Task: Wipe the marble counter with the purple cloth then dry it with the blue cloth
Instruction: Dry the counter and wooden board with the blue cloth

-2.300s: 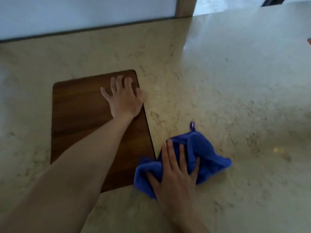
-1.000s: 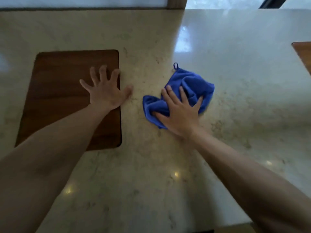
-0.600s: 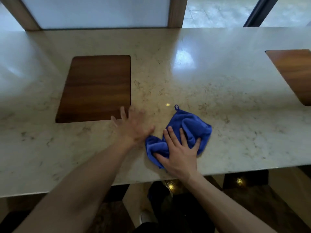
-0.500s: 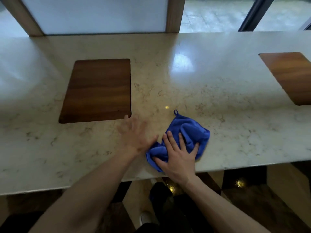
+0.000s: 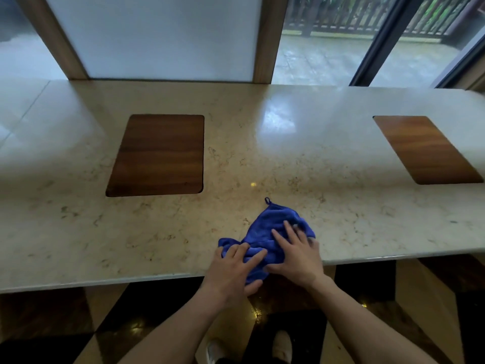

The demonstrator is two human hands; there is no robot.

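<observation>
A crumpled blue cloth (image 5: 265, 232) lies on the beige marble counter (image 5: 262, 158) right at its near edge, its hanging loop pointing away from me. My left hand (image 5: 231, 271) rests on the cloth's near left part, fingers curled into the fabric and thumb under the hanging corner. My right hand (image 5: 295, 254) lies flat on the cloth's right side, fingers spread. No purple cloth is in view.
Two dark wooden panels are set into the counter: one at the left (image 5: 160, 155), one at the far right (image 5: 426, 149). Frosted and clear windows with wooden posts run behind the counter. Below the near edge are a glossy dark-and-tan floor and my shoes (image 5: 217, 350).
My right hand has pulled the blue cloth back to the counter's near edge. My left hand has left the wooden panel and now sits on the cloth. The camera has drawn back and tilted up.
</observation>
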